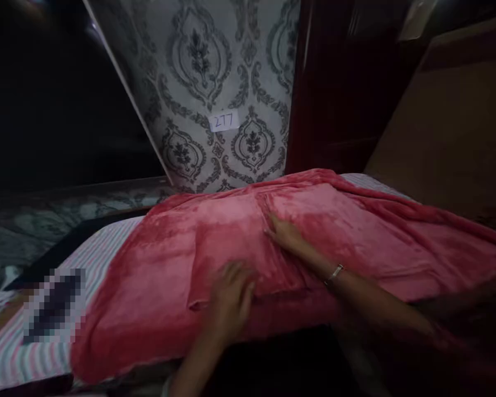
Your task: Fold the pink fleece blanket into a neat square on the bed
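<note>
A plush red blanket [355,231] lies spread over a bed, with a folded layer on top near its middle. My left hand [231,300] rests flat on the near edge of that folded layer, fingers spread and slightly blurred. My right hand [285,234] lies palm down farther back on the blanket, fingers stretched toward a crease. A bracelet [334,273] sits on my right wrist. Neither hand grips the cloth.
A striped sheet [33,353] covers the bed at the left, with a dark pixelated object [55,303] on it. Patterned grey wallpaper [215,82] carries a small label reading 277 [224,121]. Dark wooden furniture [339,82] stands behind, a brown panel [450,127] at the right.
</note>
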### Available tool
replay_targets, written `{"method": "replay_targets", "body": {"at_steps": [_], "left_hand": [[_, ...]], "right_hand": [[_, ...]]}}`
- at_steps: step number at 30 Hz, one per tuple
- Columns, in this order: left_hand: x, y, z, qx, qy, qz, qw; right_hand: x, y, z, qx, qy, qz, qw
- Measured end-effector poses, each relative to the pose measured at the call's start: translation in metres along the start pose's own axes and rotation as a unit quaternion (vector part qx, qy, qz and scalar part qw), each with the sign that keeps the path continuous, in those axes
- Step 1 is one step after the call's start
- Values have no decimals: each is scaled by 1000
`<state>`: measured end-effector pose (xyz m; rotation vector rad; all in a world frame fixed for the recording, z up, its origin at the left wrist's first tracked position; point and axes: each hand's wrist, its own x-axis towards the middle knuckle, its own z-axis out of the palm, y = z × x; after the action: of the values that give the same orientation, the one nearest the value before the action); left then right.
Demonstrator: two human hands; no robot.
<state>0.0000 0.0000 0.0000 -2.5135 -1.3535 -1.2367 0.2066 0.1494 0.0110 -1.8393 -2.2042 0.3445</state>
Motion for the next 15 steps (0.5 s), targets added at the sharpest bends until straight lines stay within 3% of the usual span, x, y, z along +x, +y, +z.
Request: {"method": "replay_targets", "body": {"at_steps": [2, 4, 8, 11, 13, 15], "left_hand": [[-11, -36, -21, 3, 46, -138, 989], [-22, -64, -37, -42, 61, -265, 961], [-32, -86, -48, -259, 18, -470, 844], [-31, -84, -44, -349, 19, -507, 788], [-30, -82, -41, -368, 31, -490, 790], [-30, -82, -38, -350, 53, -470, 809]], "right_hand": [[-2, 1, 5, -3, -16, -9, 1000], [-3, 2, 10, 6, -27, -15, 1000], [-3, 5, 20, 51, -33, -21, 998], [-3, 11, 29, 104, -9, -44, 994], [-3, 16, 36, 148, 12, -63, 987], [-4, 21, 44, 184, 36, -71, 980]]}}
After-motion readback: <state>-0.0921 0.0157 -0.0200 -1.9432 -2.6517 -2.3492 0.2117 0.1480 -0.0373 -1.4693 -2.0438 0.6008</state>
